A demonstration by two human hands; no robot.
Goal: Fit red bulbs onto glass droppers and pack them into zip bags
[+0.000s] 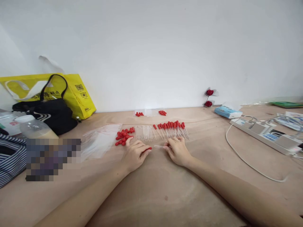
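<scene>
Between the thumb and fingers of my left hand (136, 154) a red rubber dropper bulb (150, 148) is pinched. My right hand (177, 150) grips a clear glass dropper tube (158, 146), its free end pointing left at the bulb with a small gap between them. Loose red bulbs (122, 137) lie in a pile just beyond my left hand. A row of bare clear tubes (144, 133) lies side by side behind both hands. To their right, several droppers with red bulbs fitted (174, 125) lie in a row, partly hidden by my right hand.
Clear plastic bags (101, 142) lie left of the bulbs; bags with red pieces (162, 113) are near the wall. At left are a yellow bag (81, 94), black bag (56, 115) and bottle (35, 127). A tissue pack (227, 112), power strip (262, 135) and looping cable (246, 162) are right.
</scene>
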